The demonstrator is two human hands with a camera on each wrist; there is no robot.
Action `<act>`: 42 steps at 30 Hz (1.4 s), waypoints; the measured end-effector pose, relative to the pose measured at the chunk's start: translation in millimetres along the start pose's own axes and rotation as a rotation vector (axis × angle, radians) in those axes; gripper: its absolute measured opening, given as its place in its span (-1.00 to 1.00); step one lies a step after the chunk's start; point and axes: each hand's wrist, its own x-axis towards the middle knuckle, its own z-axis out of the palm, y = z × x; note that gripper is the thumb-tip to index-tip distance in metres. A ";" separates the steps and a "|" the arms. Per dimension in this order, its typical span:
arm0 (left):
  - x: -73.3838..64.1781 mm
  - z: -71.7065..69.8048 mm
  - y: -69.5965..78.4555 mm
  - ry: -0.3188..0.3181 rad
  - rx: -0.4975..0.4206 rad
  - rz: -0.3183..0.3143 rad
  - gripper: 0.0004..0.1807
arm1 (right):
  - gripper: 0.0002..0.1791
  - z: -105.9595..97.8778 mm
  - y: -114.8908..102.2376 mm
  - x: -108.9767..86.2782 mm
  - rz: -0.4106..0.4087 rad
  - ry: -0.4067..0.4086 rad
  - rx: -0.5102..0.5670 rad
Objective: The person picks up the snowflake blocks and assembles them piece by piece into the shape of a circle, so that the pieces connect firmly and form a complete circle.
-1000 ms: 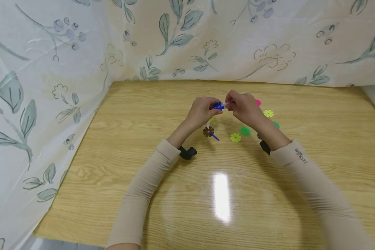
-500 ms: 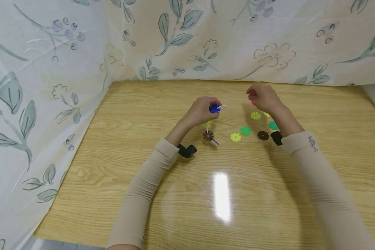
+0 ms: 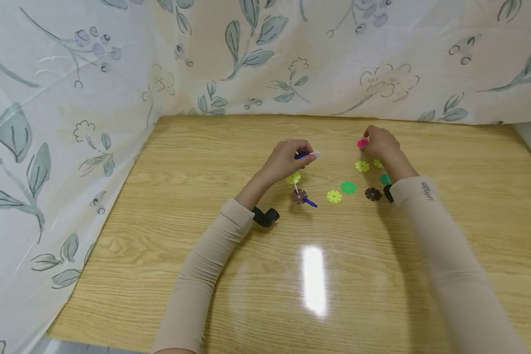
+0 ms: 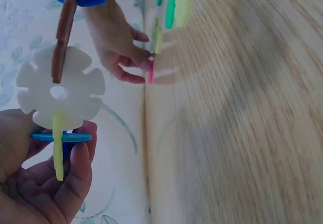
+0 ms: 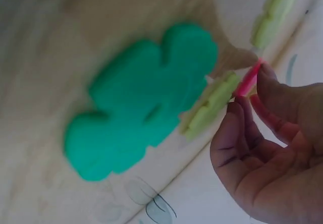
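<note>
In the head view my left hand (image 3: 287,160) pinches a blue notched disc (image 3: 302,155) in a chain of slotted-together plastic discs. A yellow disc (image 3: 294,178), a brown disc (image 3: 299,197) and another blue disc (image 3: 310,202) hang below the hand. The left wrist view shows a white disc (image 4: 81,93) between the brown disc (image 4: 64,32) and a yellow disc (image 4: 58,153) at the fingers. A whitish piece (image 3: 315,154) sticks out to the right of my left fingers. Farther right, my right hand (image 3: 382,146) pinches a pink disc (image 5: 248,80) between thumb and fingers, close to the tabletop.
Loose discs lie on the wooden table (image 3: 230,275): yellow (image 3: 334,196), green (image 3: 348,187), brown (image 3: 373,194), yellow (image 3: 362,166) and others partly behind the right arm. Black curved pieces show at the left wrist (image 3: 266,217) and right wrist (image 3: 388,192). A floral cloth (image 3: 265,59) hangs behind.
My right hand has left the chain, moved right and taken hold of the pink disc. A yellow disc formerly hidden by that hand shows. My left hand keeps the chain, which has turned slightly.
</note>
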 end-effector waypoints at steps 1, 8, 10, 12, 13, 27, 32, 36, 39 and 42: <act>0.1 0.2 0.4 -0.003 -0.003 -0.003 -0.82 | -0.58 -0.3 0.3 0.0 0.006 0.002 -0.007; 2.5 0.1 -1.4 0.015 0.025 -0.035 -0.76 | -0.64 -2.2 0.6 1.4 -0.023 -0.017 0.017; 3.1 -0.4 -1.7 0.019 0.015 -0.052 -0.77 | -0.68 -2.3 0.0 1.1 -0.071 -0.006 0.027; 3.4 -0.7 -1.6 0.025 0.001 -0.071 -0.79 | -0.77 -2.3 -1.8 0.2 -0.123 0.003 0.041; 3.7 -0.7 -1.6 0.028 -0.005 -0.079 -0.80 | -0.79 -2.3 -3.6 -0.7 -0.152 0.008 0.053; 2.0 -2.1 -0.7 0.072 -0.060 -0.079 -0.85 | -0.71 -3.9 -49.9 -30.6 -0.240 -0.157 0.575; 2.5 -1.3 -0.5 0.091 -0.046 -0.052 -0.85 | -0.69 -1.8 -58.7 -35.1 -0.222 -0.186 0.652; 2.7 -1.1 0.6 0.093 -0.045 -0.044 -0.84 | -0.69 -2.0 -60.3 -36.4 -0.218 -0.194 0.663; 2.6 -0.9 1.5 0.094 -0.049 -0.036 -0.84 | -0.69 -2.3 -60.8 -37.6 -0.210 -0.204 0.680; 1.9 -0.3 2.6 0.097 -0.058 -0.027 -0.83 | -0.68 -2.1 -62.2 -39.2 -0.203 -0.212 0.698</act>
